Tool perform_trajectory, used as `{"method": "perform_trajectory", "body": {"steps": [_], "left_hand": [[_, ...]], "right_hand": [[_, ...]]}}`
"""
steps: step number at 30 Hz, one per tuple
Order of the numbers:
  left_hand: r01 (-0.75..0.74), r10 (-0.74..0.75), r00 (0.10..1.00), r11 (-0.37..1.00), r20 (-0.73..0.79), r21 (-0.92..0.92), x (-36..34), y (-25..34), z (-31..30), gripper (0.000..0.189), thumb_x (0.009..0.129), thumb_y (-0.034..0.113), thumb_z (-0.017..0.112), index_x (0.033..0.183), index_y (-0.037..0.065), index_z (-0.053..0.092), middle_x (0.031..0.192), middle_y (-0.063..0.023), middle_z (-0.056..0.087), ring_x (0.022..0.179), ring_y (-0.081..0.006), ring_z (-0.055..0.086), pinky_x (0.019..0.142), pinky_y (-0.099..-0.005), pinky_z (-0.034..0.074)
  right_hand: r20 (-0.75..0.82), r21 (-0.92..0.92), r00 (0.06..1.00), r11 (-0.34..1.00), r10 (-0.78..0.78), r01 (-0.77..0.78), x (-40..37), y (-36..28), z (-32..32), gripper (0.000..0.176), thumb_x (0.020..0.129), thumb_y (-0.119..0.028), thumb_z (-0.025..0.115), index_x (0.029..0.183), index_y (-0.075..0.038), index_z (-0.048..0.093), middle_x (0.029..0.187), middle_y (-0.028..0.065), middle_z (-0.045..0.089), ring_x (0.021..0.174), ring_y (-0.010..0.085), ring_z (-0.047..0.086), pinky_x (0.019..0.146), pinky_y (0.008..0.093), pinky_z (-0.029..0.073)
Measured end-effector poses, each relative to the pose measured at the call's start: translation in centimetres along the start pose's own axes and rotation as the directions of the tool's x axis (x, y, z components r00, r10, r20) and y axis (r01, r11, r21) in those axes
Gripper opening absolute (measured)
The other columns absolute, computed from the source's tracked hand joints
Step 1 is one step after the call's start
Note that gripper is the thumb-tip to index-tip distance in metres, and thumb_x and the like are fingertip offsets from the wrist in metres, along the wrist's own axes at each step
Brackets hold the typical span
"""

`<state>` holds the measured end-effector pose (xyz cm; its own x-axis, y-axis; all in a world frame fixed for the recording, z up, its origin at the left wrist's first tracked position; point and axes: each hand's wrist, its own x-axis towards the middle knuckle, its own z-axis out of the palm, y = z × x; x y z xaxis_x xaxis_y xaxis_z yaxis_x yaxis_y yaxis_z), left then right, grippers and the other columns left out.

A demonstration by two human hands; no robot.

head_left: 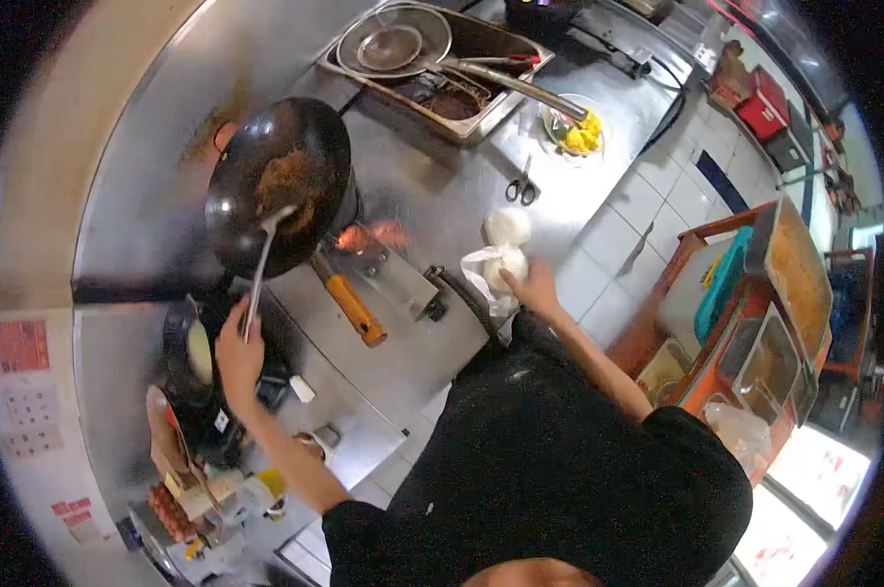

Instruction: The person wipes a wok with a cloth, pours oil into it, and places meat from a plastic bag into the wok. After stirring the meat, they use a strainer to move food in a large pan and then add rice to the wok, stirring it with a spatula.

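My left hand (238, 344) is wrapped round the handle of a metal ladle (261, 259), whose head rests in brown food (287, 186) inside a dark wok (236, 220). The wok sits over a burner with an orange glow beside it. At the counter's front edge, my right hand (534, 286) touches a white bag (479, 262) by two round white items (506, 228); whether its fingers grip the bag is too small to tell. Black-handled scissors (521, 189) lie just behind the white items.
A tray (481, 122) with strainers stands at the back, near a plate of yellow food (584, 135). An orange wooden handle (354, 308) sticks out below the wok. A small black pan (182, 342) is at left, food containers (765, 362) at right.
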<state>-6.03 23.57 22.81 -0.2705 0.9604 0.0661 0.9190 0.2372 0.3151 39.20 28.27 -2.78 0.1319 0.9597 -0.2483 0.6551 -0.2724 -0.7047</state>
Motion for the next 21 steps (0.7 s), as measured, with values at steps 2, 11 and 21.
{"method": "perform_trajectory", "body": {"steps": [2,11,21], "left_hand": [[0.094,-0.092,0.994,0.995,-0.064,0.03,1.3,4.8,2.4,0.036,0.088,0.017,0.055,0.123,0.009,0.055,0.112,-0.0196,0.061,0.104,-0.0371,0.057,0.087,-0.0388,0.045],[0.211,-0.208,0.975,0.977,-0.081,0.035,0.3,4.7,-0.2,0.035,0.082,0.02,0.06,0.117,0.016,0.06,0.101,-0.0186,0.064,0.094,-0.0351,0.061,0.08,-0.0407,0.047],[0.176,-0.176,0.984,0.984,0.005,0.016,0.0,5.8,-1.2,0.036,0.082,0.018,0.061,0.118,0.015,0.06,0.105,-0.0202,0.063,0.094,-0.0355,0.061,0.082,-0.0386,0.047]], "right_hand": [[-0.055,0.127,0.994,0.987,-0.095,0.101,1.8,-0.4,1.4,0.069,0.073,-0.045,0.071,0.115,0.006,0.052,0.109,0.0283,0.056,0.103,0.0382,0.053,0.087,0.0444,0.043],[0.225,0.216,0.945,0.957,-0.24,0.192,6.8,3.1,4.7,0.052,0.073,-0.022,0.078,0.111,0.004,0.053,0.101,0.0158,0.063,0.092,0.0205,0.061,0.079,0.0316,0.048],[0.107,0.244,0.98,0.96,-0.166,0.136,5.9,1.8,4.2,0.038,0.075,-0.039,0.067,0.093,-0.005,0.068,0.092,0.0179,0.066,0.08,0.0361,0.06,0.076,0.0427,0.047]]}}
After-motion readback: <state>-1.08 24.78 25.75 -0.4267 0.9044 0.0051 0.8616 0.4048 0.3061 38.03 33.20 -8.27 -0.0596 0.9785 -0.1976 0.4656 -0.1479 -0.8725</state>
